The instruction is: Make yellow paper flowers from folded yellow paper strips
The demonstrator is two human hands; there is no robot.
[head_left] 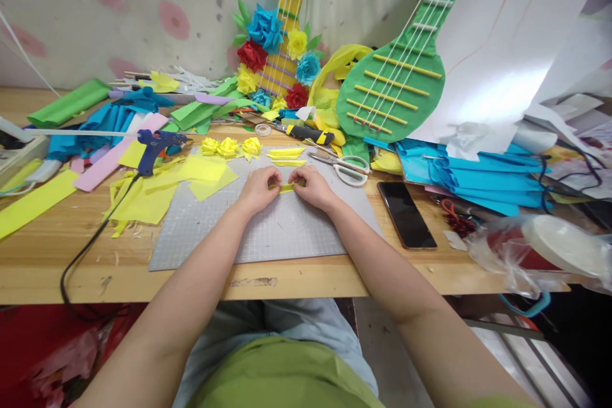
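Both my hands rest on a grey cutting mat [201,236] and pinch a small yellow paper strip [287,187] between them. My left hand [259,188] grips its left end with closed fingers. My right hand [313,186] grips its right end, fingers closed too. Beyond the hands lie two folded yellow strips [285,153] and three small yellow paper roses [228,147]. Loose yellow paper sheets [208,172] lie to the left on the mat.
A blue glue gun [153,146] with a black cord lies at the left. Scissors [345,169], a yellow-black utility knife [310,134] and a black phone [406,214] lie to the right. Green paper guitars [396,86], paper flowers [265,29] and blue paper [468,178] crowd the back.
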